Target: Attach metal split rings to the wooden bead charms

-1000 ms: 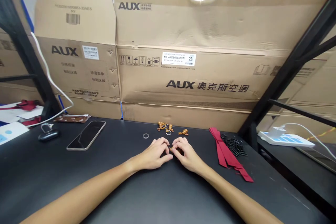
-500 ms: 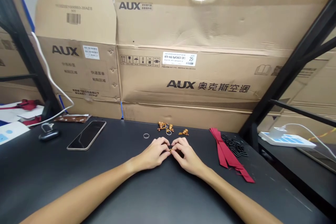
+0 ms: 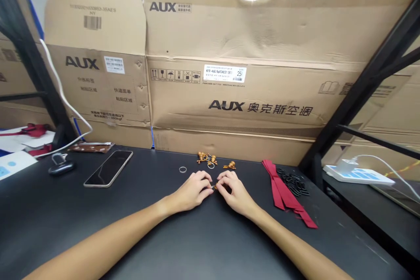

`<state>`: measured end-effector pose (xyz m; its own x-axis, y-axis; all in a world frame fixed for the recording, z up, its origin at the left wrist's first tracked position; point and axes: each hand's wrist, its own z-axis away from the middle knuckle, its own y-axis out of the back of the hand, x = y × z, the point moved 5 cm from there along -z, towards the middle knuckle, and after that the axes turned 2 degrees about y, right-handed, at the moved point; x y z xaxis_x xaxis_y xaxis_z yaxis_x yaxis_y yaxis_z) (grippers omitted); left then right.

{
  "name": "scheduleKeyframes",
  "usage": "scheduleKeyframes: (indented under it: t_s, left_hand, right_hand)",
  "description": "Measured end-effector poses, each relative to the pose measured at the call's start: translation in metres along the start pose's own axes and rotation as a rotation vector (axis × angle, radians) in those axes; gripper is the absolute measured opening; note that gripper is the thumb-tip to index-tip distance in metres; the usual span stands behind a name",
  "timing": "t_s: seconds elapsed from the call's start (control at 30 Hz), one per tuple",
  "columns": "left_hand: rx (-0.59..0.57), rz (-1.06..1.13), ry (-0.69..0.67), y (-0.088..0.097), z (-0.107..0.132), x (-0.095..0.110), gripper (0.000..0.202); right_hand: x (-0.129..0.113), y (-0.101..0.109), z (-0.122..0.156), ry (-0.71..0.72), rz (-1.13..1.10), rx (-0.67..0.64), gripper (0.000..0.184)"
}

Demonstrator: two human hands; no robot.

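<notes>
My left hand [image 3: 193, 190] is closed in a pinch on a small silvery ring [image 3: 212, 187], only a sliver of which shows. Facing it, my right hand [image 3: 236, 193] pinches a small golden-brown charm [image 3: 215, 187], mostly hidden by the fingers. Ring and charm meet between the fingertips; whether they are linked cannot be made out. Just beyond the hands lies a pile of golden-brown beaded charms [image 3: 204, 157] with a silver ring [image 3: 211, 166] at its front. A single gourd-like charm [image 3: 231, 165] is to its right, and a loose metal ring [image 3: 183, 169] to the left.
A phone [image 3: 108, 169], a dark earbud case [image 3: 61, 167] and a brown packet [image 3: 91, 147] lie on the left. Red ribbon strips [image 3: 285, 192] and black clasps [image 3: 293, 182] lie on the right. Cardboard [image 3: 229, 96] walls the table's back; a power strip [image 3: 359, 176] sits at far right.
My hands have drawn slightly apart, the right one shifting a little to the right. A sliver of silvery ring now shows between the fingertips. Things on the table stay put.
</notes>
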<state>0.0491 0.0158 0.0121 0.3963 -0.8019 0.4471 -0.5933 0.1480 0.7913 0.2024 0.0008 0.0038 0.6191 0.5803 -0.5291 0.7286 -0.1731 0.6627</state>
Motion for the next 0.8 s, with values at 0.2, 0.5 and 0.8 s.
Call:
scheduleKeyframes:
  t_s: [0.2, 0.5, 0.8]
  left_hand:
    - [0.01, 0.03, -0.003, 0.001, -0.001, -0.002, 0.017]
    - [-0.036, 0.036, 0.061, 0.001, 0.001, -0.001, 0.013]
    - [-0.006, 0.006, 0.009, -0.002, 0.001, -0.005, 0.01]
  right_hand:
    - [0.002, -0.004, -0.001, -0.021, 0.061, -0.072, 0.016]
    - [-0.007, -0.002, 0.002, 0.056, 0.036, -0.077, 0.013]
    - [-0.006, -0.002, 0.0, 0.04, 0.102, -0.055, 0.015]
